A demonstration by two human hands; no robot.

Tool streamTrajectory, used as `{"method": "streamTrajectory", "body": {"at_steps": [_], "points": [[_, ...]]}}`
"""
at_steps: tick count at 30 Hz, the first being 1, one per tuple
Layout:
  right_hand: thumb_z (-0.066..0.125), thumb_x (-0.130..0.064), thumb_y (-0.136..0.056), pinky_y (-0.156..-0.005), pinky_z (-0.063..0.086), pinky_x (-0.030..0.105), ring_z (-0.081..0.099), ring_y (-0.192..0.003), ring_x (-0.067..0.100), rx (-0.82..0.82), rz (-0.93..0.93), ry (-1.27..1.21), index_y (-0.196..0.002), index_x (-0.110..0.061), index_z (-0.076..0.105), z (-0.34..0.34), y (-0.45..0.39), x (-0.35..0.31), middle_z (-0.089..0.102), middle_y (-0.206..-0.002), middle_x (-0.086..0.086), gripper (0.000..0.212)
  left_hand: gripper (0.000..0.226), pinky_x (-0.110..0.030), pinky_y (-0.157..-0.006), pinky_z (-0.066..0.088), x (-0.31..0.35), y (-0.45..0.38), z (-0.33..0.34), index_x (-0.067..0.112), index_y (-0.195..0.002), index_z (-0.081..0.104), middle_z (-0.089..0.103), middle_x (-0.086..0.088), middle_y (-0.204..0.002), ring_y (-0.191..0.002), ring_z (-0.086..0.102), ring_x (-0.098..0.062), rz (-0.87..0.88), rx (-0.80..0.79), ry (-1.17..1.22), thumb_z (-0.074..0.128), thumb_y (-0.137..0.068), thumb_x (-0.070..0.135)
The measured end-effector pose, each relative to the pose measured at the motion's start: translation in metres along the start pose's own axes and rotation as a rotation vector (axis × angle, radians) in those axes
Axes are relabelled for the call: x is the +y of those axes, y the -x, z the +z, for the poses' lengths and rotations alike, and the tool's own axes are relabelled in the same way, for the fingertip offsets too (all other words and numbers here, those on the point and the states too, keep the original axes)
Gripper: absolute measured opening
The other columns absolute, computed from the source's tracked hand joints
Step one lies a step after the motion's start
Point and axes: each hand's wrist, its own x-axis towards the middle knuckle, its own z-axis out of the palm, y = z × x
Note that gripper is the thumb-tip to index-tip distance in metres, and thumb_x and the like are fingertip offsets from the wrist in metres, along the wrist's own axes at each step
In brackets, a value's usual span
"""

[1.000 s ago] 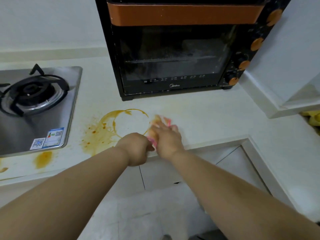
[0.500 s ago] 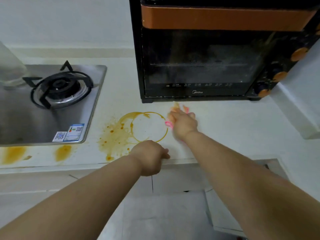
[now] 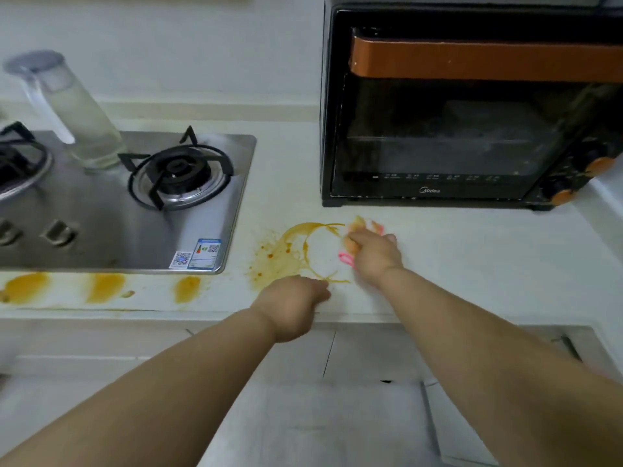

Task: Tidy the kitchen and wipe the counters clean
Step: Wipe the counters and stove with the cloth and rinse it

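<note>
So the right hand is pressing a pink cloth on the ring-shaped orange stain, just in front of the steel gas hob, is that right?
Not quite. The head view shows the right hand pressing the pink cloth on the ring-shaped orange stain just in front of the black countertop oven, not the steel gas hob, which lies off to the left.

hob [image 3: 101, 210]: brushed steel, dull sheen | oven [image 3: 472, 106] door: glossy dark glass | counter [image 3: 472, 251]: smooth, matt, pale | my cloth [image 3: 357, 230]: soft pink fabric
</note>
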Motion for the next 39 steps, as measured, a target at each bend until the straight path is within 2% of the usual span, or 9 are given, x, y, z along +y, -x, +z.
{"method": "streamTrajectory", "body": {"at_steps": [5,11,19,23,26,30,33,35,39], "points": [[0.056,-0.022,-0.091,-0.106,0.034,0.025,0.043,-0.114,0.023,-0.006,-0.210,-0.033,-0.132,-0.032,0.055,0.039,0.047,-0.008,0.048,-0.143,-0.004,0.042,0.029,-0.026,-0.078,0.045,-0.040,0.040,-0.009,0.026,-0.111,0.061,0.059,0.005,-0.116,-0.111,0.056,-0.021,-0.195,0.151,-0.071,0.048,-0.087,0.015],[0.058,-0.023,-0.090,-0.099,0.036,0.033,0.036,-0.123,0.033,0.252,0.392,-0.082,-0.111,-0.025,0.061,0.010,0.023,0.006,0.046,-0.133,0.013,0.022,0.025,-0.030,-0.069,0.041,-0.083,0.076,-0.009,0.018,-0.104,0.062,0.053,-0.002,-0.111,-0.107,0.053,-0.024,-0.368,0.073,-0.172,0.045,-0.087,0.012],[0.062,-0.020,-0.088,-0.106,0.031,0.025,0.038,-0.117,0.024,0.067,-0.191,0.005,-0.133,-0.033,0.053,0.087,0.075,-0.074,0.040,-0.148,-0.014,0.048,0.038,-0.030,-0.088,0.047,-0.097,0.077,-0.019,0.024,-0.121,0.062,0.054,0.000,-0.123,-0.115,0.053,-0.025,-0.306,0.011,-0.224,0.046,-0.088,0.013],[0.053,-0.015,-0.089,-0.101,0.037,0.033,0.045,-0.121,0.032,0.171,0.000,0.087,-0.136,-0.031,0.050,0.050,0.084,-0.030,0.047,-0.139,0.015,0.050,0.031,-0.030,-0.073,0.041,-0.096,0.084,-0.017,0.019,-0.111,0.061,0.053,-0.003,-0.117,-0.108,0.054,-0.027,-0.259,-0.027,-0.275,0.045,-0.086,0.011],[0.054,-0.018,-0.089,-0.104,0.034,0.035,0.041,-0.125,0.032,0.260,0.169,0.196,-0.126,-0.022,0.057,0.042,0.064,-0.026,0.045,-0.138,0.015,0.037,0.031,-0.030,-0.071,0.039,-0.096,0.085,-0.017,0.018,-0.111,0.060,0.052,-0.004,-0.116,-0.107,0.054,-0.026,-0.242,-0.034,-0.286,0.045,-0.085,0.009],[0.060,-0.021,-0.082,-0.097,0.040,0.016,0.054,-0.091,0.014,0.230,-0.008,0.184,-0.093,-0.030,0.057,0.098,0.062,-0.092,0.055,-0.125,0.000,0.015,0.031,-0.030,-0.071,0.040,-0.098,0.084,-0.017,0.018,-0.112,0.061,0.053,-0.004,-0.116,-0.107,0.055,-0.027,-0.226,-0.015,-0.317,0.045,-0.086,0.010],[0.057,-0.021,-0.087,-0.095,0.040,0.035,0.047,-0.094,0.025,0.145,-0.207,0.043,-0.109,-0.028,0.063,0.122,0.096,-0.124,0.056,-0.096,-0.013,0.024,0.031,-0.029,-0.073,0.041,-0.098,0.084,-0.016,0.019,-0.112,0.061,0.054,-0.004,-0.116,-0.109,0.056,-0.027,-0.216,-0.011,-0.335,0.045,-0.086,0.011],[0.056,-0.024,-0.091,-0.094,0.038,0.028,0.047,-0.100,0.028,0.151,-0.302,0.098,-0.116,-0.030,0.065,0.111,0.109,-0.106,0.039,-0.081,-0.014,0.027,0.032,-0.030,-0.075,0.043,-0.098,0.084,-0.016,0.019,-0.114,0.061,0.054,-0.004,-0.117,-0.110,0.055,-0.027,-0.208,-0.016,-0.335,0.046,-0.086,0.012],[0.047,-0.040,-0.080,-0.077,0.032,0.023,0.050,-0.102,0.031,0.277,-0.162,0.345,-0.111,-0.029,0.065,0.070,0.104,-0.031,0.058,-0.103,0.012,0.038,0.033,-0.030,-0.074,0.042,-0.101,0.084,-0.015,0.018,-0.115,0.060,0.054,-0.004,-0.117,-0.109,0.055,-0.026,-0.193,-0.028,-0.321,0.046,-0.086,0.011]]}}
